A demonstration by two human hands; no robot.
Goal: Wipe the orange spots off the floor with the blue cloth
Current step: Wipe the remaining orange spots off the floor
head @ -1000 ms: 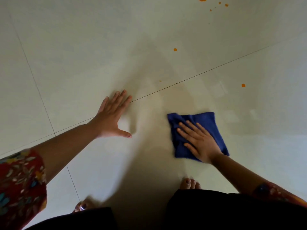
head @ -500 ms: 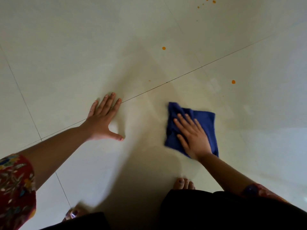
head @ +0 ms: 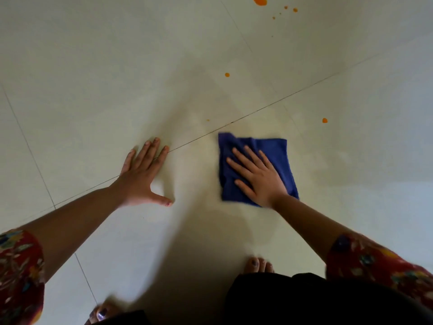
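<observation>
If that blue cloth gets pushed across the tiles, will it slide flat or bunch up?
The blue cloth looks soft and floppy; its left edge is rumpled, so it may bunch there. Pressed under the flat right hand, it should probably glide on the glossy floor.

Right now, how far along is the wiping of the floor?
Done: the floor nearest the feet shows no orange. In hand: the right hand presses flat on the blue cloth, the left hand braced flat on the floor. Left: a speck just beyond the cloth, a lone spot farther out, a second spot to the right, and the splatter cluster at the top edge.
</observation>
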